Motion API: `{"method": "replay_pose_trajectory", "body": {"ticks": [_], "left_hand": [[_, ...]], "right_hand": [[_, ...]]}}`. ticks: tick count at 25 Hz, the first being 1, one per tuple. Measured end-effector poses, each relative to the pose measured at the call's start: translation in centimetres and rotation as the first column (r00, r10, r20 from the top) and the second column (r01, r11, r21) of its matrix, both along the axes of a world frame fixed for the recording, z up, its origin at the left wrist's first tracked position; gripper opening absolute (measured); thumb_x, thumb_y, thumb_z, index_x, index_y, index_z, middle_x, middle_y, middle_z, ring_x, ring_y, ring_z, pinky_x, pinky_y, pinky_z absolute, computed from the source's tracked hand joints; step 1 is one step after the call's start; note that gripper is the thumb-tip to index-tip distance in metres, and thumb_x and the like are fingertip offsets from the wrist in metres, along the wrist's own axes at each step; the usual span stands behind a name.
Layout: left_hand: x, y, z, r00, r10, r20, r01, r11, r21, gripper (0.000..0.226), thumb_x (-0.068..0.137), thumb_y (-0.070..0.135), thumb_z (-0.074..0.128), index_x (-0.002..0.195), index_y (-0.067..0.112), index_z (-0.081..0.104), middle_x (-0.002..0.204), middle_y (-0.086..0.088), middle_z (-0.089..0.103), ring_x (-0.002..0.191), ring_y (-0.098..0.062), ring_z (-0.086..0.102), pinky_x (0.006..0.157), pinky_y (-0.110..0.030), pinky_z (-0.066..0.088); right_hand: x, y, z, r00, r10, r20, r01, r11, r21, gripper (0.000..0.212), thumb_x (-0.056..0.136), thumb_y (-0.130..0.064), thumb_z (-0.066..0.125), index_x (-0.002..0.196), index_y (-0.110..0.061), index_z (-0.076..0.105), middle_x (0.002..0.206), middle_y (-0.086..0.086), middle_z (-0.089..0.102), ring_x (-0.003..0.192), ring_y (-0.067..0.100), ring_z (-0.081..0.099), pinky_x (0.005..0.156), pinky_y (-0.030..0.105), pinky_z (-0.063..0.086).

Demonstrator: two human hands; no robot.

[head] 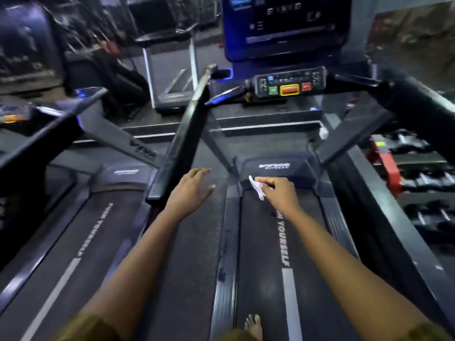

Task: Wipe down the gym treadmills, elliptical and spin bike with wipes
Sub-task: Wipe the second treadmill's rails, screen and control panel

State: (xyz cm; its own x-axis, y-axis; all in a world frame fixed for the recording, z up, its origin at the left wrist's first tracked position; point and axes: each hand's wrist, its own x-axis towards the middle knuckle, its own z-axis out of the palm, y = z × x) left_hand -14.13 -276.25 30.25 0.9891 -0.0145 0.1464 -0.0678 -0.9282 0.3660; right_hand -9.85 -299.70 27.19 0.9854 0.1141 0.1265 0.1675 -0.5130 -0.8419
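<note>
I stand on a black treadmill belt printed "PUSH YOURSELF", a bare foot showing at the bottom. My right hand pinches a small crumpled white wipe in the air above the front of the belt, near the motor cover. My left hand hovers with fingers spread and holds nothing, just right of the left handrail. The console with green, red and yellow buttons sits ahead, below the screen.
A second treadmill runs parallel on the left. A third machine stands further back. The right handrail slants down on the right. Dumbbells on a rack and a red object lie at the right.
</note>
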Motion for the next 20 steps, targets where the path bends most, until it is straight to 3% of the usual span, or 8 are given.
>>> {"method": "replay_pose_trajectory", "body": {"ticks": [4, 7, 11, 13, 16, 20], "left_hand": [[4.0, 4.9, 1.4, 0.983, 0.163, 0.086, -0.163, 0.987, -0.005, 0.058, 0.091, 0.030, 0.061, 0.143, 0.013, 0.040, 0.145, -0.013, 0.038, 0.134, -0.030, 0.038, 0.112, -0.038, 0.029], [7.8, 8.0, 1.5, 0.954, 0.299, 0.030, -0.298, 0.953, -0.055, 0.067, 0.093, 0.035, 0.058, 0.149, 0.016, 0.028, 0.149, -0.013, 0.031, 0.136, -0.031, 0.032, 0.111, -0.037, 0.025], [13.1, 10.8, 0.6, 0.930, 0.327, -0.165, -0.347, 0.932, -0.106, 0.080, 0.090, 0.046, 0.057, 0.153, 0.024, 0.012, 0.150, -0.016, 0.025, 0.135, -0.036, 0.035, 0.111, -0.044, 0.030], [14.9, 11.3, 0.1, 0.920, 0.322, -0.221, -0.351, 0.931, -0.104, 0.082, 0.090, 0.050, 0.055, 0.153, 0.029, 0.007, 0.151, -0.016, 0.024, 0.132, -0.037, 0.039, 0.109, -0.045, 0.034], [15.9, 11.0, -1.0, 0.914, 0.321, -0.250, -0.341, 0.939, -0.042, 0.075, 0.091, 0.056, 0.047, 0.151, 0.040, 0.003, 0.154, -0.011, 0.022, 0.128, -0.039, 0.044, 0.104, -0.045, 0.039], [15.8, 10.9, -1.5, 0.907, 0.356, -0.227, -0.368, 0.930, -0.011, 0.069, 0.093, 0.058, 0.042, 0.148, 0.047, 0.003, 0.155, -0.006, 0.020, 0.126, -0.037, 0.046, 0.099, -0.041, 0.042]], "right_hand": [[5.8, 5.4, 0.3, 0.998, 0.056, 0.012, -0.056, 0.995, 0.078, 0.026, 0.087, -0.005, 0.056, 0.109, -0.007, 0.070, 0.108, 0.011, 0.069, 0.089, 0.010, 0.061, 0.066, 0.002, 0.037], [10.0, 9.0, 1.0, 0.996, 0.089, -0.013, -0.087, 0.991, 0.102, 0.028, 0.087, -0.003, 0.054, 0.110, -0.008, 0.069, 0.109, 0.008, 0.069, 0.088, 0.005, 0.057, 0.062, -0.003, 0.035], [15.7, 13.1, 3.0, 0.994, 0.107, -0.002, -0.106, 0.986, 0.129, 0.029, 0.089, -0.006, 0.052, 0.112, -0.012, 0.069, 0.112, 0.004, 0.068, 0.094, 0.008, 0.060, 0.070, 0.004, 0.040], [18.4, 15.0, 3.6, 0.989, 0.148, 0.006, -0.147, 0.981, 0.122, 0.029, 0.090, -0.004, 0.052, 0.113, -0.010, 0.067, 0.113, 0.005, 0.068, 0.093, 0.007, 0.060, 0.067, 0.001, 0.039], [22.3, 16.9, 4.7, 0.985, 0.160, 0.069, -0.164, 0.985, 0.055, 0.028, 0.089, -0.004, 0.053, 0.112, -0.010, 0.068, 0.108, 0.006, 0.069, 0.086, 0.005, 0.058, 0.058, -0.002, 0.036], [29.0, 19.7, 6.0, 0.969, 0.189, 0.161, -0.183, 0.982, -0.054, 0.031, 0.087, -0.002, 0.051, 0.113, -0.008, 0.067, 0.110, 0.012, 0.068, 0.094, 0.014, 0.062, 0.063, 0.005, 0.034]]}}
